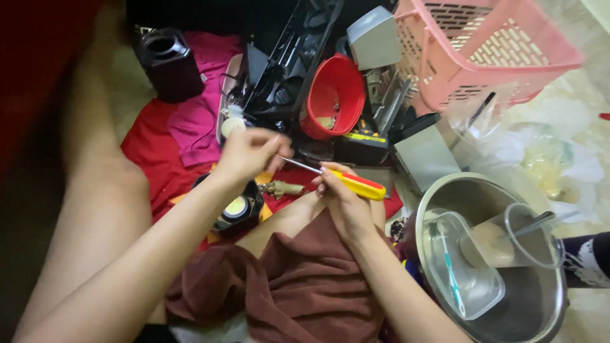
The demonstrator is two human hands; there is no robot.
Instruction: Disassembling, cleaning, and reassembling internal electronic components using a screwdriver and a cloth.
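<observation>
Pinching screwdriver [346,181] tip, hidden inside left hand [250,152]

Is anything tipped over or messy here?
Yes. The pink basket lies tilted on its side at top right, and the red bowl stands on edge among piled tools. The right hand holds a yellow screwdriver.

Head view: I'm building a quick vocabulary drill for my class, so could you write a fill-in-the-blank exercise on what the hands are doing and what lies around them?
1. The right hand grips a screwdriver by its yellow and ____ handle.
2. The left hand pinches the screwdriver's metal ____.
3. The slatted basket at upper right is ____.
4. The red bowl lies tipped on its ____.

Missing words: red; shaft; pink; side
</observation>
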